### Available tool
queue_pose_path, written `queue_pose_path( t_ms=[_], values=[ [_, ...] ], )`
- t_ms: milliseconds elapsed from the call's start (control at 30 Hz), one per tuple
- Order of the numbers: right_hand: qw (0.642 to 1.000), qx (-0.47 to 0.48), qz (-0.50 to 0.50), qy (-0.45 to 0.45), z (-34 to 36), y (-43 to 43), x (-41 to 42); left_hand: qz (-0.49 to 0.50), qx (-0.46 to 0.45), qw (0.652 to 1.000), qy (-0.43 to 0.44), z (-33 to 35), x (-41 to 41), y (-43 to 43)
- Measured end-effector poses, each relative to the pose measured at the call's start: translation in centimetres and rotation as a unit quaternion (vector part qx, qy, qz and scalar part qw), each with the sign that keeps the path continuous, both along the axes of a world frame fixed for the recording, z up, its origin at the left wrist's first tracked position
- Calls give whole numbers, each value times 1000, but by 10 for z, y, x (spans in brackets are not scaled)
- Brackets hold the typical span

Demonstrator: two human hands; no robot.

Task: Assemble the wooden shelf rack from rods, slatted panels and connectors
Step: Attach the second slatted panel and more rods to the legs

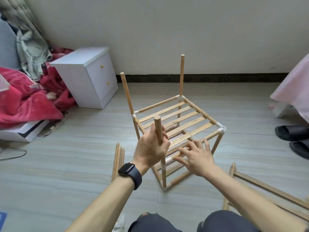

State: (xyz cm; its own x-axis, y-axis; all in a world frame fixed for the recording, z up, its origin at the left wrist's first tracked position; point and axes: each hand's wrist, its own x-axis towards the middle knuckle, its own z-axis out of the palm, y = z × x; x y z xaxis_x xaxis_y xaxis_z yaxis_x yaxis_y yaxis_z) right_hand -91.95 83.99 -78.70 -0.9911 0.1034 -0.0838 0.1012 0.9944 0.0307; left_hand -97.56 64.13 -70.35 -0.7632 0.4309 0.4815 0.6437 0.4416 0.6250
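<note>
Head view looks down on a half-built shelf rack [157, 104] standing on the floor [66, 164] just ahead of the person's knees; its upper slatted panel [177, 118] sits framed by rails and white corner connectors. The left hand [151, 148] is wrapped round an upright rod [158, 126] at the near-left corner, fingers curled about the shaft below its top end, likely to seat or steady it in the connector [168, 160] beneath. The right hand [195, 156] lies spread, fingers straight, on the front rail, seemingly bracing the frame so it does not slide or twist under that push. Two more uprights rise from the far corners, the left one [127, 92] leaning a little; the near-right connector [221, 129] carries none, so that corner probably comes next. Spare rods [117, 161] lie bundled on the floor just left of the frame, near the left hand; another slatted panel [267, 186] lies to the right, beside the right forearm. The floor is open beyond the rack and to its near left; a white cabinet [87, 76] and red bedding [25, 97] crowd the far left, and black slippers [294, 136] sit at the right edge.
</note>
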Motion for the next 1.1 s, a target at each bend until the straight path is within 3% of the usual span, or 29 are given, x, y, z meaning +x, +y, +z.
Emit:
queue_pose_path(
  t_ms=[33, 100, 167, 267, 433, 933, 1033, 1100],
  values=[
    [1000, 1, 6, 3, 0, -7, -5, 13, 58, 995, -84, 3, 1, 0],
    [999, -17, 32, -2, -2, -22, -15, 25, 204, 944, -257, 10, -1, 1],
    [997, -44, 61, -10, -3, -33, -21, 27, 278, 905, -321, 9, -10, -2],
    [994, -66, 89, -13, -9, -37, -29, 29, 295, 906, -302, 2, -18, -5],
    [991, -77, 104, 31, -25, -34, -40, 41, 247, 935, -249, -5, -24, 2],
    [996, -63, 53, 41, -22, -69, -50, 55, 291, 918, -266, -3, -63, -14],
    [995, -70, 68, 7, -16, -68, -57, 66, 231, 934, -263, -5, -69, -22],
    [995, -64, 73, 0, -16, -67, -61, 89, 79, 970, -210, -29, -71, -41]
  ],
)
